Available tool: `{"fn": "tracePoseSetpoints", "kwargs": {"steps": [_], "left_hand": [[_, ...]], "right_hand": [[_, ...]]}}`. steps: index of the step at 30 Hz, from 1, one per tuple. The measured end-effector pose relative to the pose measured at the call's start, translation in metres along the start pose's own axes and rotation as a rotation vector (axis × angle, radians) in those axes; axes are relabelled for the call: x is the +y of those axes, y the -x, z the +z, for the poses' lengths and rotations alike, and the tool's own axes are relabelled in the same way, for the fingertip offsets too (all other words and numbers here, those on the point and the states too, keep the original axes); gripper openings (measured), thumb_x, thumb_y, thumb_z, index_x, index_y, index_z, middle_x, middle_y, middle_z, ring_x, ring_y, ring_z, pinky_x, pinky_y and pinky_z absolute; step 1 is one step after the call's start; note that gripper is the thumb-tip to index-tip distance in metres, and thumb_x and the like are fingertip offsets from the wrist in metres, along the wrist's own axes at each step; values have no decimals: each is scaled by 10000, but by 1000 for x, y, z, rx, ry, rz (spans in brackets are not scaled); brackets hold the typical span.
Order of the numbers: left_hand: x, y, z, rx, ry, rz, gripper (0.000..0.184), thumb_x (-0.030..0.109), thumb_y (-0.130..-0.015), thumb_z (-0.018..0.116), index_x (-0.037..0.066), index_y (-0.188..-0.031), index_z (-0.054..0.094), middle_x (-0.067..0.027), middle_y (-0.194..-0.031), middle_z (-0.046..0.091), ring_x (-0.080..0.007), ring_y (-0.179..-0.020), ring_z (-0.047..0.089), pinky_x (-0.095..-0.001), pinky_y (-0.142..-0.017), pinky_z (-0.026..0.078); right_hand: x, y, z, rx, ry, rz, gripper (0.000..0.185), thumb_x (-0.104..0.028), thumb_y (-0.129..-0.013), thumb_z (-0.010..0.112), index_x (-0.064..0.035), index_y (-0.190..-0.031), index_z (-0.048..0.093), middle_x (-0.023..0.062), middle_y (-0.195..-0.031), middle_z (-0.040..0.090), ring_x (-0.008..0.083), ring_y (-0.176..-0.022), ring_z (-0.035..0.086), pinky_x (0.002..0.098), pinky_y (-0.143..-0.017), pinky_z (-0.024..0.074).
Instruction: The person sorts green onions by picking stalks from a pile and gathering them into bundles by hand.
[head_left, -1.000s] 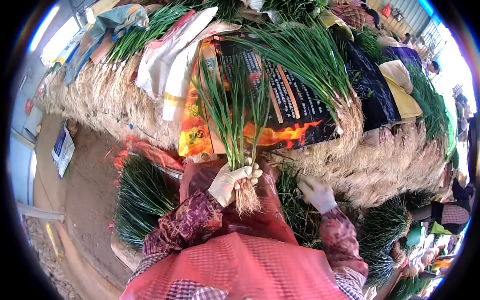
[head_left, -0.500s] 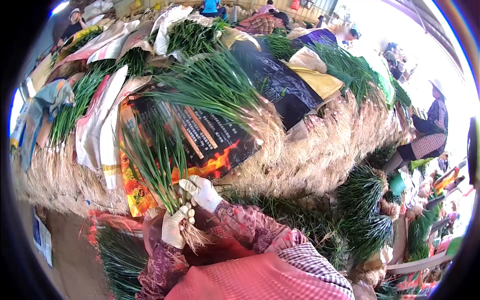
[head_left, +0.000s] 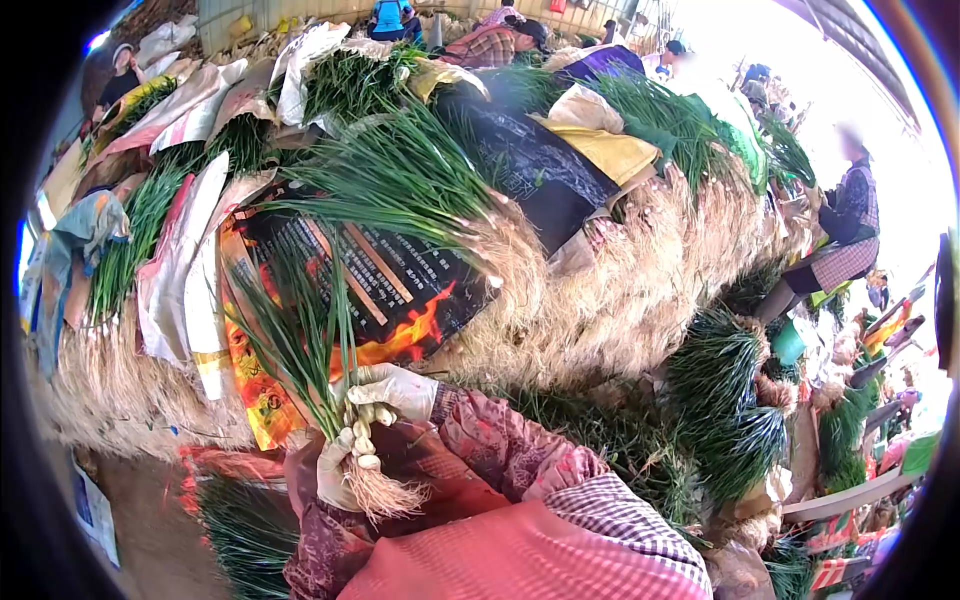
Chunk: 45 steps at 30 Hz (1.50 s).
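left hand [head_left: 338, 476] closed round the green bunch [head_left: 309, 372] above its roots [head_left: 384, 493]; right hand [head_left: 400, 390] curled at the stems [head_left: 325, 416], its grip unclear; a light hold should spare the leaves [head_left: 290, 325].

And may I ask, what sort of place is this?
Probably a covered shed for handling green onions or a similar crop: a long pile of rooted plants, a small bunch held in front, and part of a roof at upper right.

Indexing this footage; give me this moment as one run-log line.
cream-gloved left hand: gripping long leafy green bunch with pale roots | cream-gloved right hand: at its stems | beyond: black and orange printed sheet
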<state>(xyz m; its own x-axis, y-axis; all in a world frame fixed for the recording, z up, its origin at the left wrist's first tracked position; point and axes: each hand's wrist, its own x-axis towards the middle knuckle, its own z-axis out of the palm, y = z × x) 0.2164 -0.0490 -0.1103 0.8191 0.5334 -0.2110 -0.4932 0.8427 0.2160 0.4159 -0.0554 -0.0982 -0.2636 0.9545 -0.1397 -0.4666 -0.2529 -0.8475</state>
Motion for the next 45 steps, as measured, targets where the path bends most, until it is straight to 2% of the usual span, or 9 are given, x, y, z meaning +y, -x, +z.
{"fn": "tracePoseSetpoints", "kwargs": {"steps": [3, 6, 8, 10, 15, 21, 25, 29, 45], "left_hand": [[1, 0, 8, 190, 40, 3, 153, 101, -965, 500, 31, -1079, 574, -32, -795, 596, -101, -669, 572, -247, -588, 495], [1, -12, -16, 159, -171, 30, 177, 55, -921, 541, 21, -1095, 523, -20, -906, 566, -79, -678, 516, -231, -579, 458], [-3, -2, 22, 133, -270, 55, 226, 47, -893, 573, 30, -1112, 521, -21, -911, 560, -91, -690, 506, -230, -580, 454], [1, 3, 23, 122, -316, 77, 228, 65, -894, 593, 35, -1111, 527, -30, -932, 575, -122, -733, 547, -251, -597, 478], [11, 2, 25, 2, -298, 239, 237, 66, -912, 585, 84, -1142, 531, -38, -994, 582, -173, -851, 599, -301, -689, 534], [-7, -31, 31, 100, -263, 163, 182, 97, -928, 576, -33, -1053, 552, -55, -873, 584, -147, -793, 590, -302, -717, 540], [-8, -31, 39, 118, -289, 154, 164, 82, -902, 600, 53, -1054, 547, -26, -808, 558, -143, -735, 576, -289, -676, 508], [-6, -36, 43, 160, -575, 163, 130, 198, -916, 578, 77, -961, 593, 10, -741, 588, -39, -652, 553, -138, -480, 337], [-27, -71, 13, 259, -538, 260, 174, 134, -903, 604, 43, -1049, 631, -37, -890, 671, -94, -665, 612, -216, -570, 473]], "right_hand": [[-11, 6, 7, 134, 343, -12, 197, -157, -910, 586, -57, -1069, 645, 15, -789, 635, 100, -536, 560, 233, -451, 459], [5, 5, -24, 327, 2060, -894, 160, -163, -810, 608, -71, -935, 645, 30, -731, 584, 164, -557, 583, 301, -452, 476], [4, 28, -51, 681, 2340, -579, 144, -228, -786, 632, -123, -882, 611, 46, -712, 557, 177, -523, 549, 327, -419, 447], [-6, 68, -67, 628, 1005, -15, 214, -256, -914, 545, -51, -925, 606, 50, -642, 602, 169, -539, 598, 318, -452, 477], [-4, 158, -78, -212, 1810, 1068, 348, -335, -960, 511, -109, -1217, 578, 30, -888, 684, 175, -707, 656, 331, -695, 555], [-144, 79, -109, 862, 2079, -393, 349, -308, -832, 641, -120, -1126, 633, 116, -1089, 649, 239, -818, 667, 362, -706, 549], [-184, 26, -131, 691, 2244, -241, 291, -335, -797, 651, -58, -884, 632, 94, -912, 638, 314, -810, 638, 376, -730, 521], [-159, 45, -58, 606, 1144, 30, 243, -269, -856, 672, -38, -799, 621, 41, -610, 589, 105, -535, 580, 280, -524, 478], [-51, 3, -21, 232, 1124, -204, 337, -342, -899, 587, -32, -1010, 663, 128, -950, 664, 255, -934, 640, 341, -832, 485]]}}
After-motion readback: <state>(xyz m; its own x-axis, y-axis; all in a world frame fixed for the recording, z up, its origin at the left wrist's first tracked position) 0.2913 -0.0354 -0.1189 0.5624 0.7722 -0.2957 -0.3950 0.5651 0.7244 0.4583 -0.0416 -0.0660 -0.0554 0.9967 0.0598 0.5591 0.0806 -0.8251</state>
